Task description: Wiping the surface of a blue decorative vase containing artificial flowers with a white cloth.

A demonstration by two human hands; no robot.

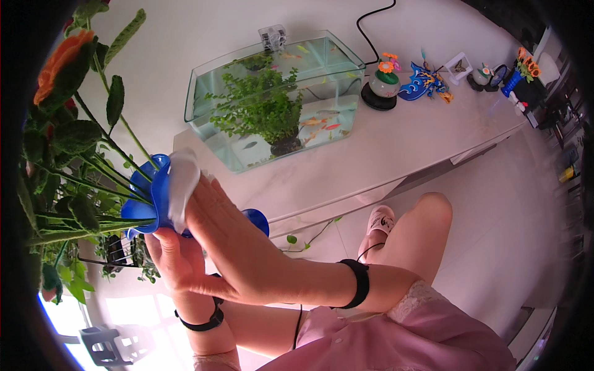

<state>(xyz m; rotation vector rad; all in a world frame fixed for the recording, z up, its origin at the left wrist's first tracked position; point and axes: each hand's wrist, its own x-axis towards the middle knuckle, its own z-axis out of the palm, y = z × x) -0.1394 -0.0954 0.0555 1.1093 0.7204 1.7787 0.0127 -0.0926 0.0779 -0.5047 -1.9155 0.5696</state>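
Observation:
A blue vase with a wavy, ruffled rim [160, 197] leans at the left, its rim facing left. It holds crocheted flowers on green stems, among them an orange bloom [62, 69]. My left hand [174, 262] grips the vase from below, just under the rim. With fingers extended, my right hand [232, 241] presses a white cloth [183, 190], slightly blurred, against the vase's outer side near the rim. The vase's round blue base [256, 222] shows beyond my right hand; most of its body is hidden by my hands. Each wrist wears a black band.
A glass fish tank [278, 102] with fish and a green plant stands on a pale marble-look cabinet [394, 139]. Farther right are a flower ornament [384, 83], a blue dragon figure [424, 83] and a small blue vase [512, 83]. Potted plants and a grey stool [104, 345] lie left.

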